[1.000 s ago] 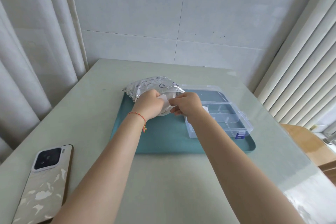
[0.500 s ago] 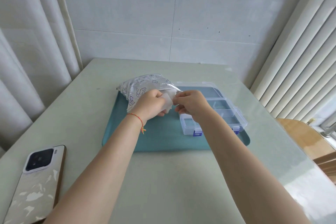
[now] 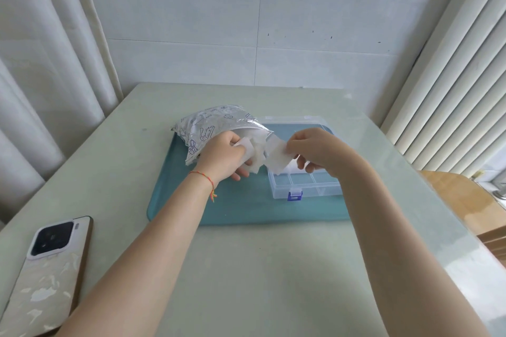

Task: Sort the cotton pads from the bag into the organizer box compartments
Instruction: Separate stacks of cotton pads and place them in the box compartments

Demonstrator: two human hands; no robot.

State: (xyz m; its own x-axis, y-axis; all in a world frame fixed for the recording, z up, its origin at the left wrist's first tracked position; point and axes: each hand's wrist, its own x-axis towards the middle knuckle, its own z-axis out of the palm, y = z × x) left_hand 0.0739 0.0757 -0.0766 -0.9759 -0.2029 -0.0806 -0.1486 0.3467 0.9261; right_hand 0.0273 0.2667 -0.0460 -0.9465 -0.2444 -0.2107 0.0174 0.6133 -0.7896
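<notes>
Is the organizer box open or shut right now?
Open. The box shows bare dividers in its front row, and its clear lid lies swung back behind it on the tray.

Nothing here is giving me words I can actually read. The silver bag (image 3: 213, 128) lying in the upper middle of the frame, which I am holding open, is showing dark blue line drawings, shells and small sea shapes, with a tiny line of print near its top that is blurring too much to make out. The phone (image 3: 46, 276) at lower left is showing no legible marking.
</notes>
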